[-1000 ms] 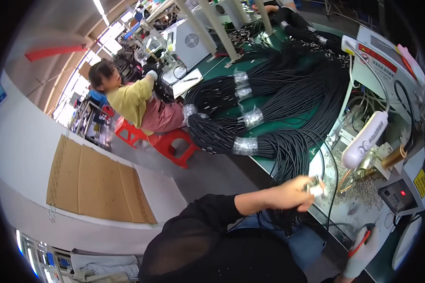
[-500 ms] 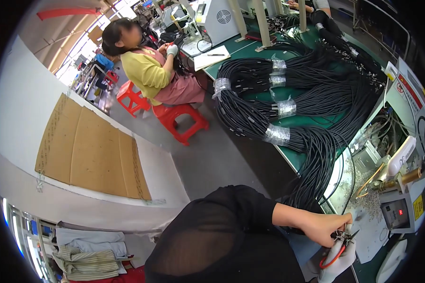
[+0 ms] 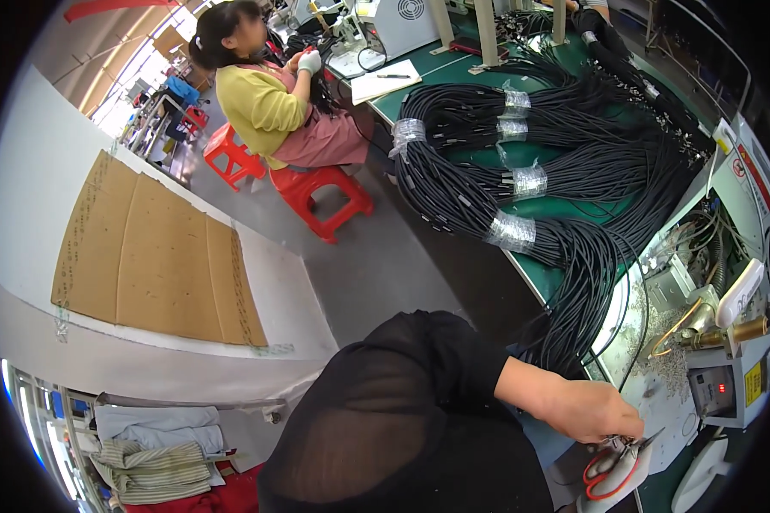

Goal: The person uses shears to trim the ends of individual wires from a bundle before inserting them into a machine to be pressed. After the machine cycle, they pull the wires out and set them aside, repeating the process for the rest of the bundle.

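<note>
My bare left hand (image 3: 592, 410) is closed in a pinch at the lower right, close to my other hand. A thin black cable (image 3: 636, 359) runs down from the bundles to this hand; its end is hidden by the fingers. Below it, my right hand (image 3: 627, 480), in a pale glove, grips red-handled scissors (image 3: 606, 484). Their dark pointed blades stick out to the right, just under the left fingertips. Small metal bits show between the two hands, too small to make out.
Thick black cable bundles (image 3: 462, 201), bound with clear wrap, cover the green table (image 3: 530, 272). At right stands a machine with a red display (image 3: 721, 388), beside metal scraps. A co-worker (image 3: 265, 103) sits on a red stool (image 3: 321, 201). Cardboard (image 3: 158, 256) covers the left partition.
The scissors have turned in my right hand, and both red handle loops now show. My left hand has tilted, its knuckles now higher over the scissors. The whole view has shifted slightly.
</note>
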### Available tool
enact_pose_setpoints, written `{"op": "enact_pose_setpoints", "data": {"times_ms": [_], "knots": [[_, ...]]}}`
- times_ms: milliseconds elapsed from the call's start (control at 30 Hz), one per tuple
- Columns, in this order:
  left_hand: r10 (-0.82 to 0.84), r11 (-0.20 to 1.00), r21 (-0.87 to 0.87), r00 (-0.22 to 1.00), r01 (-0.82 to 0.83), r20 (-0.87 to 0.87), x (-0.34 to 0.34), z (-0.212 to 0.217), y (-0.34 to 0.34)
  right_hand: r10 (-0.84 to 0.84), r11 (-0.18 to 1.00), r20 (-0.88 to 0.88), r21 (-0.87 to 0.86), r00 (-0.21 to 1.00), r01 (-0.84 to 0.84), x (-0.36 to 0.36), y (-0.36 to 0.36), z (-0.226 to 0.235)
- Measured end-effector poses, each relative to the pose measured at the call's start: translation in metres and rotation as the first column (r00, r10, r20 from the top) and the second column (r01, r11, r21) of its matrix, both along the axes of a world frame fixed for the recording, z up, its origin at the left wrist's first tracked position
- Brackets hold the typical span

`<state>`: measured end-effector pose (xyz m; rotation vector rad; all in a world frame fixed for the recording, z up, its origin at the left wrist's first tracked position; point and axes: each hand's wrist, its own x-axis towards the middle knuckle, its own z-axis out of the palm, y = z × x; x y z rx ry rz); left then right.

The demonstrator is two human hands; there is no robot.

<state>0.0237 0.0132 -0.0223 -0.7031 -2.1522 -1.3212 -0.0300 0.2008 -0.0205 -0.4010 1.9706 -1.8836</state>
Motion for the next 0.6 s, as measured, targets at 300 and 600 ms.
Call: {"op": "enact_pose_setpoints", "data": {"times_ms": [300,600], "knots": [[-0.071,0.949,-0.307,0.997,0.067,0.000,-0.003,0.006,-0.006,0.038,0.997,-0.093,-0.070,0.995,-0.045,0.003,0.000,-0.013],[-0.458,0.778,0.605,0.812,0.168,0.362,-0.009,-0.005,0.003,0.055,0.997,-0.448,0.068,0.892,-0.027,0.000,0.003,-0.025]]}}
